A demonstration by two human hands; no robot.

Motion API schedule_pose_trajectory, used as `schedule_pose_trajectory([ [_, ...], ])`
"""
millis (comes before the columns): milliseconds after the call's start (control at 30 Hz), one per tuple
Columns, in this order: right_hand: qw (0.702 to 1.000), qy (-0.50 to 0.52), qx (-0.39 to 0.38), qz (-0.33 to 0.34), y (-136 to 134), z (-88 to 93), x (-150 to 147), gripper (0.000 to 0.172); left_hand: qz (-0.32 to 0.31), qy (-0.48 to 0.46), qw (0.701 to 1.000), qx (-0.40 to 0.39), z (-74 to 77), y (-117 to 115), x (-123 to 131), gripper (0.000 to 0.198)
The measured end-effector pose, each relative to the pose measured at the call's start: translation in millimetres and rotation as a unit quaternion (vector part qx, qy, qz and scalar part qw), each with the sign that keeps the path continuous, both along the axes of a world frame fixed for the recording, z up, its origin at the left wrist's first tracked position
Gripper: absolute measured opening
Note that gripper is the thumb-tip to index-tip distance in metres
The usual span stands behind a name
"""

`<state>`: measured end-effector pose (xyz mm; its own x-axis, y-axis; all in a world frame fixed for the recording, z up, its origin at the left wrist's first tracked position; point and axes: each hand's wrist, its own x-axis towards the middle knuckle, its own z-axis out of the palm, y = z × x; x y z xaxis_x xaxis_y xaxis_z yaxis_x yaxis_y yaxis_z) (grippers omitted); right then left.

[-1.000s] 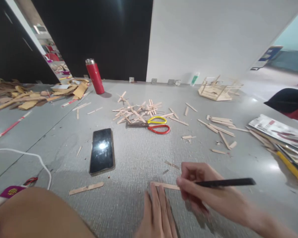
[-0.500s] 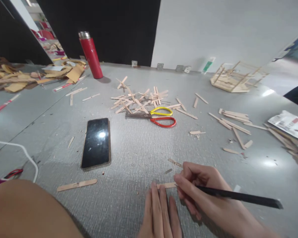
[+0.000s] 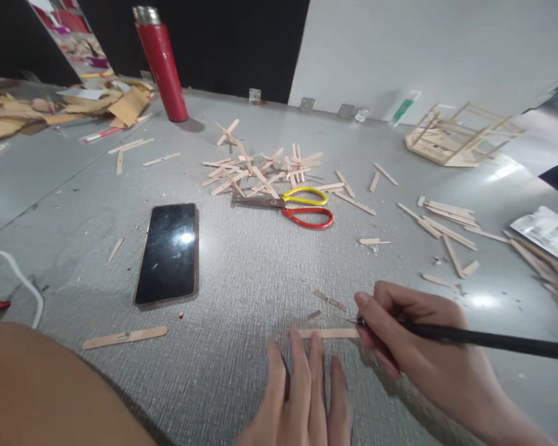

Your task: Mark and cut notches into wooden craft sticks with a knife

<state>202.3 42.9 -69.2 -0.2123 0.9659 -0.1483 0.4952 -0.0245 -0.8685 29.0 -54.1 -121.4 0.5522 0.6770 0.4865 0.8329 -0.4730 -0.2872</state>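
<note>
My left hand (image 3: 302, 393) lies on the table with its fingers stretched and apart, two fingertips resting at a wooden craft stick (image 3: 337, 333). The stick runs flat to the right, its far end hidden by my right hand (image 3: 413, 334). Those right fingers pinch a slim black pen-like tool (image 3: 483, 339) with a fine point; whether it is a pen or a knife I cannot tell. Its tip sits close to the stick's upper edge. Just beyond lie a thin splintered strip (image 3: 330, 300) and a small grey sliver (image 3: 314, 315).
Yellow-and-red-handled scissors (image 3: 279, 202) lie before a heap of craft sticks (image 3: 255, 170). A phone (image 3: 167, 254) and a marked craft stick (image 3: 125, 337) are on the left. Behind stand a red flask (image 3: 162, 68) and a stick frame model (image 3: 460, 139). Cardboard scraps (image 3: 130, 105) lie back left.
The view has shifted a little. My left fingers have spread wider. My right hand has moved right along the stick, and the tool's tip is now near its upper edge.
</note>
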Motion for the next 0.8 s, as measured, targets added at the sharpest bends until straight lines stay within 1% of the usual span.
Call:
schedule_pose_trajectory([
  [67, 1.0, -0.018, 0.025, -0.006, 4, 3.1, 1, 0.052, -0.007, 0.002, 1.0, -0.012, 1.4, 1, -1, 0.032],
  [133, 0.998, -0.026, 0.052, -0.028, 7, 5.7, 1, 0.052, -0.007, -0.005, 1.0, -0.014, 0.9, 2, -2, 0.032],
  [200, 0.995, -0.031, 0.082, -0.054, 9, 7.5, 1, 0.052, -0.004, -0.013, 1.0, -0.012, -0.9, 2, -1, 0.032],
  [267, 0.993, -0.036, 0.092, -0.057, 8, 7.0, 1, 0.051, -0.003, -0.022, 1.0, -0.006, -3.8, 1, 0, 0.032],
  [400, 0.997, -0.041, 0.065, 0.008, -1, -4.0, -2, 0.049, -0.017, -0.034, 0.999, 0.029, -9.7, 0, 2, 0.031],
  [467, 0.995, -0.052, 0.068, 0.044, -5, -11.2, -5, 0.05, -0.023, -0.029, 0.999, 0.021, -9.8, 0, 1, 0.033],
  [533, 0.993, -0.067, 0.074, 0.069, -7, -16.6, -9, 0.049, -0.024, -0.015, 1.0, -0.003, -7.6, 0, -1, 0.035],
  [600, 0.992, -0.07, 0.061, 0.08, -8, -19.5, -11, 0.047, -0.024, -0.005, 1.0, -0.017, -4.8, 1, -2, 0.036],
  [700, 0.994, -0.062, 0.03, 0.08, -8, -20.5, -12, 0.047, -0.024, -0.006, 1.0, -0.016, -3.2, 2, -2, 0.036],
  [800, 0.994, -0.065, 0.034, 0.078, -8, -20.0, -11, 0.049, -0.021, -0.013, 1.0, -0.012, -4.9, 2, 1, 0.036],
])
